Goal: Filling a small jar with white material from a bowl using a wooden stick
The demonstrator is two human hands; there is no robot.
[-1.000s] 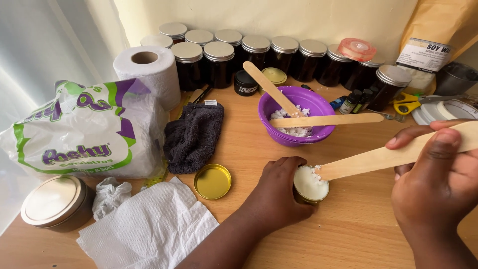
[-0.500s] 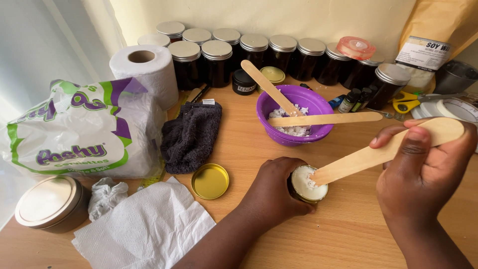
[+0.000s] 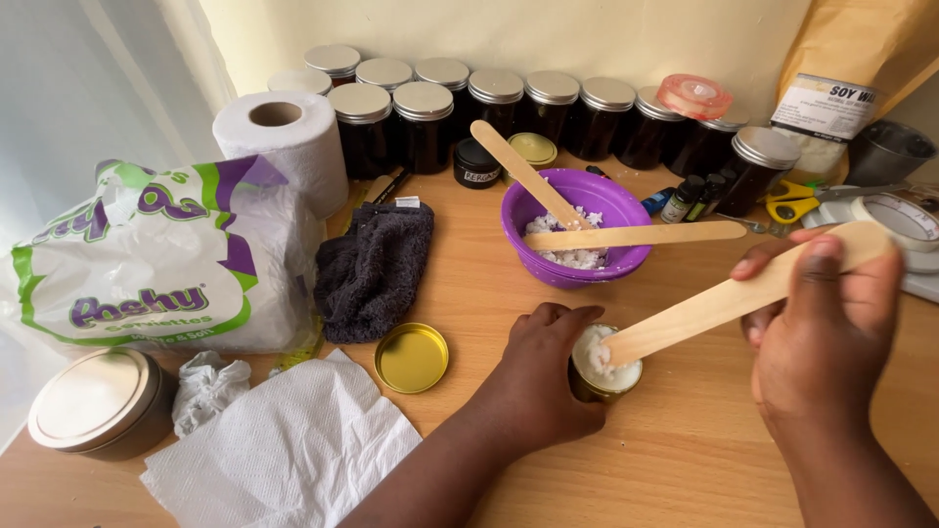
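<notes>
Small gold tin [image 3: 603,376]: round, filled to the rim with lumpy white wax, standing on the worktop [image 3: 685,450] before the purple bowl [image 3: 577,230]. Left hand [image 3: 543,376]: fingers wrapped round the tin's side. Right hand [image 3: 827,337]: fingers pinching a flat wooden stick [image 3: 724,301], its tip pressed in the wax. Gold lid [image 3: 412,357] nearby.

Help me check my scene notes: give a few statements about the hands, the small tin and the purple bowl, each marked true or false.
1. The left hand grips a small tin of white stuff. True.
2. The right hand holds a metal spoon. False: it holds a flat wooden stick, tip in the tin.
3. The purple bowl is empty. False: it holds white flakes and two wooden sticks.
4. A gold lid lies on the table beside the left hand. True.
5. The dark cloth covers the bowl. False: it lies left of it.
</notes>
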